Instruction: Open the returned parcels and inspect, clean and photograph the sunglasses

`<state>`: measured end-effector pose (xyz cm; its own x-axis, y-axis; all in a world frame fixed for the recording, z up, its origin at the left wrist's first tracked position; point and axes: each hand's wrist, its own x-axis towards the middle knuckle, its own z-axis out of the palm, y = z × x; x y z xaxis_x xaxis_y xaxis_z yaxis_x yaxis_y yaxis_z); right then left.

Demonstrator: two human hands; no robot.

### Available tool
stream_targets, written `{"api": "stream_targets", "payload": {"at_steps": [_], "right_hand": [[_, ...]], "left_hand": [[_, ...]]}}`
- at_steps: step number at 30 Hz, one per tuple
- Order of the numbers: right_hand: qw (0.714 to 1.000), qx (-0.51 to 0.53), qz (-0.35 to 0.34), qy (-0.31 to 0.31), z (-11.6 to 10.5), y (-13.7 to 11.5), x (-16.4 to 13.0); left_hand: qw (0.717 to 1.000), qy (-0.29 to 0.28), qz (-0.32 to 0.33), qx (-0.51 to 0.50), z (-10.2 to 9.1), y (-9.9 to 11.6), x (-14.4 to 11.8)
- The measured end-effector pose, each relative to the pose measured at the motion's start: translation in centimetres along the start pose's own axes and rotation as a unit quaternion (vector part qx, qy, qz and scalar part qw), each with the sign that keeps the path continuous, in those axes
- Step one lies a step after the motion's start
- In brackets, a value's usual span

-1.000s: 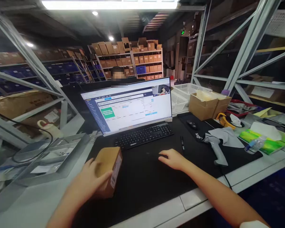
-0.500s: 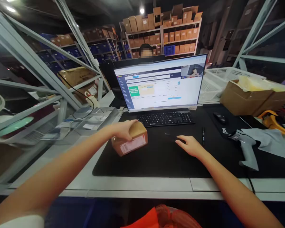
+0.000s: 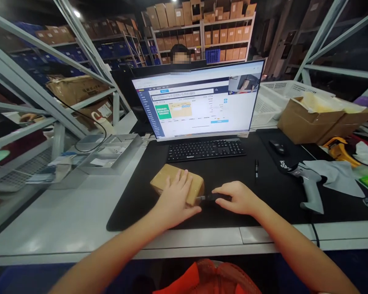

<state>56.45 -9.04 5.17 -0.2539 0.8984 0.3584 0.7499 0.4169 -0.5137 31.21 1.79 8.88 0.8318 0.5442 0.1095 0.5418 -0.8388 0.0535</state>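
Note:
A small brown cardboard box (image 3: 162, 175) lies on the black desk mat (image 3: 135, 212) in front of the keyboard. My left hand (image 3: 174, 200) grips it from above, fingers spread over the top and thumb along the near side. In my right hand (image 3: 237, 197), closed fingers hold a dark-handled box cutter (image 3: 211, 197). Its metal end points left and meets the right end of the box, just beyond my left thumb. How deep the blade sits cannot be seen. A black marker (image 3: 256, 169) lies on the mat right of my right hand.
Behind the keyboard (image 3: 205, 150) stands a monitor (image 3: 199, 102), with a person beyond it. To the right are a mouse (image 3: 277, 147), a grey handheld scanner (image 3: 309, 188) with its cable, and an open carton (image 3: 306, 122). Grey trays (image 3: 113, 155) sit at the left.
The box has moved right and nearer to me, and its labelled side no longer shows. My left hand now lies over its top. My right hand now holds a box cutter against the box.

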Motion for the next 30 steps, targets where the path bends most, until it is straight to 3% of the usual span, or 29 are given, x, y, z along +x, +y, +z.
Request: {"api": "stream_targets", "payload": {"at_steps": [4,7,14,21,30], "right_hand": [[0.999,-0.01,0.004,-0.033,-0.2,-0.3,0.1],[0.999,-0.018,0.005,-0.05,0.1,-0.4,0.3],[0.998,-0.028,0.019,-0.05,0.5,-0.2,0.4],[0.997,-0.042,0.023,-0.062,0.4,-0.3,0.5],[0.998,-0.058,0.001,-0.027,1.2,0.7,0.4]], "left_hand": [[0.987,0.161,0.018,-0.004,2.9,0.7,-0.4],[0.976,0.212,0.041,-0.019,3.5,0.4,-0.4],[0.967,0.248,0.053,-0.03,3.5,0.4,-0.2],[0.971,0.232,0.049,-0.031,3.7,0.2,-0.5],[0.969,0.239,0.05,-0.036,3.7,0.3,-0.5]]}}
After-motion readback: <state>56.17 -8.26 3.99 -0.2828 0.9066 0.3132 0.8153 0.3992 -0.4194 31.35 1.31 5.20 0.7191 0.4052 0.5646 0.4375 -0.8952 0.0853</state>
